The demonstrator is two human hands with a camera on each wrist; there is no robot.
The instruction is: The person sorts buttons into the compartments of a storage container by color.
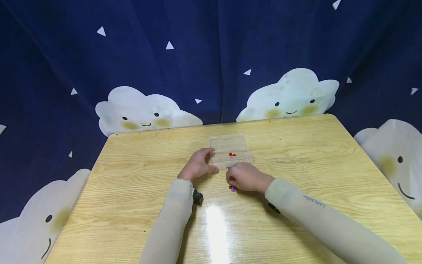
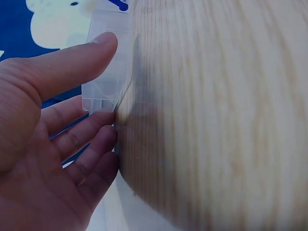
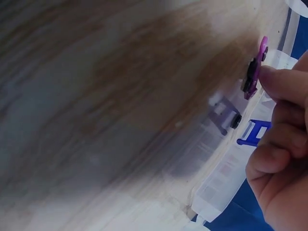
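A clear plastic box (image 1: 244, 141) with compartments lies on the table. My left hand (image 1: 197, 164) holds it at its near left corner, the thumb (image 2: 103, 48) along the front side and the fingers round the left side. Just in front of the box is my right hand (image 1: 245, 176), fingers curled. Its thumb (image 3: 274, 79) bears on a small purple piece (image 3: 262, 50) with round black parts; the index finger is hidden behind the thumb. A blue piece (image 3: 255, 132) is at the box's front edge. Small red pieces (image 1: 230, 154) lie inside the box.
The box stands on a light wooden table (image 1: 132, 205), towards its far side. A small black part (image 3: 236, 121) is close beside the box. Behind the table hangs a dark blue curtain (image 1: 197, 62) with white clouds. Light glares off the table's near middle.
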